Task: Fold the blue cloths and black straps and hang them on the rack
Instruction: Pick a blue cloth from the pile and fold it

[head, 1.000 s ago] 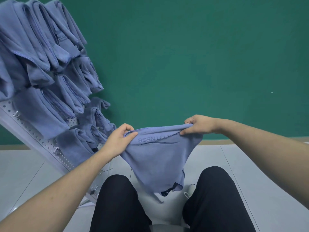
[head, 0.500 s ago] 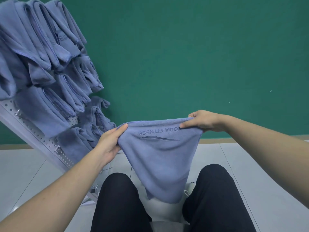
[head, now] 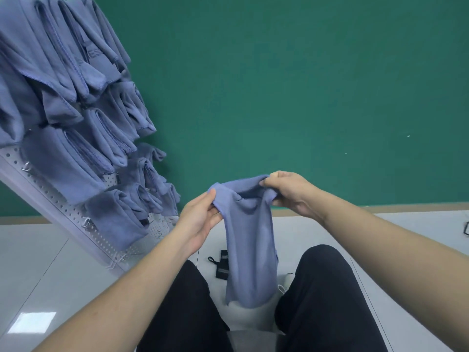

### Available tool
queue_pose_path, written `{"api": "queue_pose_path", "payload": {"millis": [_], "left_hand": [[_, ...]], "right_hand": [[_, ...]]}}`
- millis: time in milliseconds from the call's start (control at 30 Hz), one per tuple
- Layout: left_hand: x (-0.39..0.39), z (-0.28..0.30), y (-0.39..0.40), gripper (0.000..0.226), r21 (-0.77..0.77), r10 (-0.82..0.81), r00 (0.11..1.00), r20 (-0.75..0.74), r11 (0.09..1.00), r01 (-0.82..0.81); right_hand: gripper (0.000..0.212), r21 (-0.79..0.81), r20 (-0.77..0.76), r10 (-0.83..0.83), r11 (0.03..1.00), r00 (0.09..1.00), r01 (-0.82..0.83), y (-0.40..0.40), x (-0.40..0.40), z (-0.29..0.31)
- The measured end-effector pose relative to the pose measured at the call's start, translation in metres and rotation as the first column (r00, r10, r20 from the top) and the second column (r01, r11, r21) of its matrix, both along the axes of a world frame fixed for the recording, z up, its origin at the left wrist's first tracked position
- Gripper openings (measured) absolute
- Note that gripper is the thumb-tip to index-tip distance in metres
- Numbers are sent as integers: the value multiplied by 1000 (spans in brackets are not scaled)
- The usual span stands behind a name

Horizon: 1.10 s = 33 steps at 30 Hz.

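Note:
A blue cloth point(head: 248, 240) hangs in a narrow folded strip between my knees. My left hand point(head: 200, 222) pinches its upper left edge and my right hand point(head: 289, 194) grips its bunched upper right corner, the two hands close together. Two black straps point(head: 223, 265) lie on the floor behind the cloth, partly hidden by it. The white perforated rack point(head: 63, 212) leans at the left, with several folded blue cloths point(head: 76, 102) hanging on its hooks.
A green wall fills the background. My black-trousered legs point(head: 324, 295) frame the lower view above a pale tiled floor point(head: 38, 270). A dark object point(head: 465, 228) lies at the right edge. Bare metal hooks point(head: 116, 260) stick out at the rack's lower end.
My hands have come together, folding the spread cloth into a narrow hanging strip. The black straps on the floor have come into sight.

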State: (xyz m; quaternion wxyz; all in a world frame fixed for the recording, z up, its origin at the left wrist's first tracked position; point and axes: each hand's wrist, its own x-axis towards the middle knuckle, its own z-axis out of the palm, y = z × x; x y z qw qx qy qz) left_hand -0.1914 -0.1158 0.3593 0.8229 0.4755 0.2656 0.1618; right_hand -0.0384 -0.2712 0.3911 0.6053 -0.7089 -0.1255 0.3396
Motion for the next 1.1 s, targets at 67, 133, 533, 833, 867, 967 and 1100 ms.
{"api": "queue_pose_path", "payload": {"millis": [67, 133, 533, 833, 867, 967, 1100], "left_hand": [[3, -6, -10, 28, 18, -1, 1000, -3, 1000, 2], [5, -10, -19, 29, 24, 19, 1000, -8, 1000, -19], [7, -27, -55, 19, 179, 130, 991, -7, 976, -127], [-6, -34, -57, 30, 421, -42, 998, -38, 905, 54], [-8, -35, -57, 32, 441, -58, 998, -36, 895, 68], [-12, -36, -53, 27, 435, -30, 999, -17, 900, 35], [-13, -36, -48, 26, 417, 7, 999, -31, 909, 6]], "right_hand": [[33, 41, -35, -13, 999, 999, 15, 4, -9, -7], [31, 77, -64, -38, 996, 997, 43, 7, -17, -14], [18, 260, -271, -115, 947, 956, 187, 23, -59, -33], [12, 304, -361, -146, 915, 921, 265, 10, -66, -38], [9, 304, -369, -145, 914, 918, 267, 9, -66, -38], [14, 325, -390, -92, 917, 916, 231, 4, -69, -35], [25, 205, -129, -30, 977, 991, 56, -4, -70, -34]]}}
